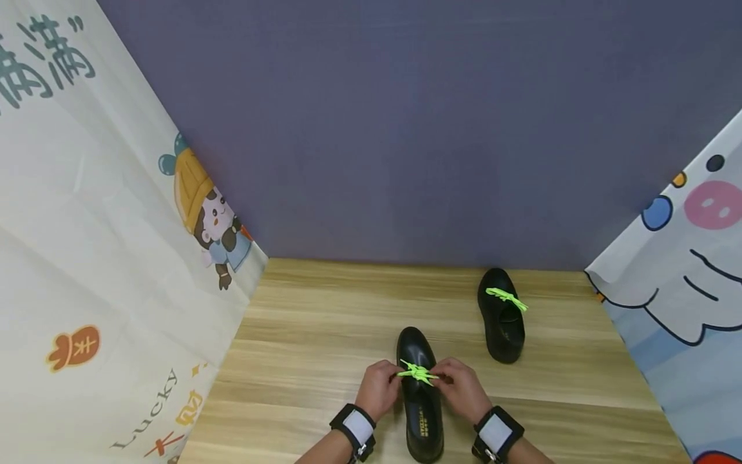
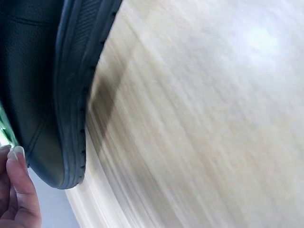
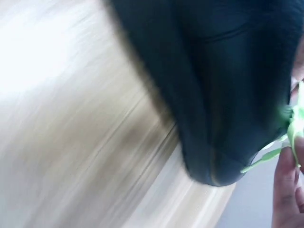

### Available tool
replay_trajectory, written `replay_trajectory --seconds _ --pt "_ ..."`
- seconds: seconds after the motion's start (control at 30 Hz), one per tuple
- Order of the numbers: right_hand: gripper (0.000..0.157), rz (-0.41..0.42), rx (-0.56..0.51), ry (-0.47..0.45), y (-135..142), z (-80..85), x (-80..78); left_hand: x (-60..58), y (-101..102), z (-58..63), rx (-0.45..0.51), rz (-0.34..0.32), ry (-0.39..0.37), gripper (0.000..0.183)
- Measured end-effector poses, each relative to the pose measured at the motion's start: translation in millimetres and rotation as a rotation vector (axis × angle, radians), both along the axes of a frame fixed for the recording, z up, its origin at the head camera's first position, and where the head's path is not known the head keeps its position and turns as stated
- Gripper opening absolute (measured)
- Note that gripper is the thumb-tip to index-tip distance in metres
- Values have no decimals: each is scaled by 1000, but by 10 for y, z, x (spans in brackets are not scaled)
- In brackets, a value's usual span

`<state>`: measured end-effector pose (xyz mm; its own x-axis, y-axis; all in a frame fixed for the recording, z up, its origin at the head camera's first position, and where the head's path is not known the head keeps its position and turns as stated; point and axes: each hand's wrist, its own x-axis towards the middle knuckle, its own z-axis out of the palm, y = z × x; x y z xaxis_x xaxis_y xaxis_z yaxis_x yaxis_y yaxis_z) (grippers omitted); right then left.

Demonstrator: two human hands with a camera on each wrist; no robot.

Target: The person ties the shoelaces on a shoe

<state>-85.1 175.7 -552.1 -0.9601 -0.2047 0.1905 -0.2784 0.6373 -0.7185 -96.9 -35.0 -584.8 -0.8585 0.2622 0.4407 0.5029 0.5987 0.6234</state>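
Observation:
A black leather shoe [image 1: 415, 348] lies toe-away on the wooden surface, between my two hands. Across its top runs a bright yellow-green shoelace [image 1: 417, 372], bunched into a bow at the middle. My left hand [image 1: 379, 388] pinches the lace at the bow's left side, thumb and fingertips together. On the other side, my right hand [image 1: 460, 388] pinches the lace at the right. In the left wrist view, fingertips [image 2: 18, 154] meet beside the shoe's upper [image 2: 31, 95]. The right wrist view shows the shoelace [image 3: 295, 128] between fingers, loose ends hanging over the black leather.
A second black shoe [image 1: 496, 328], its green lace tied in a bow, stands farther back to the right. Behind the wooden surface [image 1: 324, 309] rises a grey-purple panel [image 1: 406, 129]. Printed white sheets flank it, one at left [image 1: 116, 258] and one at right [image 1: 649, 270].

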Motion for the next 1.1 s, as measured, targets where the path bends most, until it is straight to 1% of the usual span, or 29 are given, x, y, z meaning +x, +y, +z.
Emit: replay_trajectory --seconds 0.07,0.13,0.2,0.23,0.3,0.33,0.37,0.43,0.5,0.57,0.63,0.7,0.8,0.97,1.1 --pt "23 30 45 107 22 -34 9 0 -7 -14 -18 6 26 13" --pt "22 58 81 208 45 -66 12 0 -9 -22 -37 10 36 14" --pt "21 73 114 269 63 -84 15 -1 -8 -22 -49 11 37 15" --pt "20 74 126 277 69 -88 17 -1 -4 -20 -53 14 36 15" --pt "19 79 136 249 75 -92 22 -1 1 -17 -60 17 33 16" --pt "18 87 123 210 77 -90 26 0 2 -16 -60 18 28 15" --pt "19 93 97 165 75 -83 31 3 3 -13 -59 17 23 16" --pt "19 80 32 79 71 -69 39 8 3 -12 -55 18 10 15" --pt "22 60 -51 17 65 -52 40 12 -2 -8 -48 18 -2 15" --pt "21 28 -115 -4 59 -40 38 14 -7 -1 -40 19 -16 14" --pt "20 8 -141 -4 54 -37 34 15 -13 3 -38 22 -33 13" --pt "20 7 -130 21 51 -49 30 17 -17 12 -36 25 -49 13" --pt "22 24 -83 88 55 -79 27 22 -19 15 -37 26 -58 12" --pt "26 54 24 256 78 -143 19 10 -6 0 -63 35 1 13" --pt "29 81 87 360 103 -165 10 -15 -6 -27 -87 43 52 16"
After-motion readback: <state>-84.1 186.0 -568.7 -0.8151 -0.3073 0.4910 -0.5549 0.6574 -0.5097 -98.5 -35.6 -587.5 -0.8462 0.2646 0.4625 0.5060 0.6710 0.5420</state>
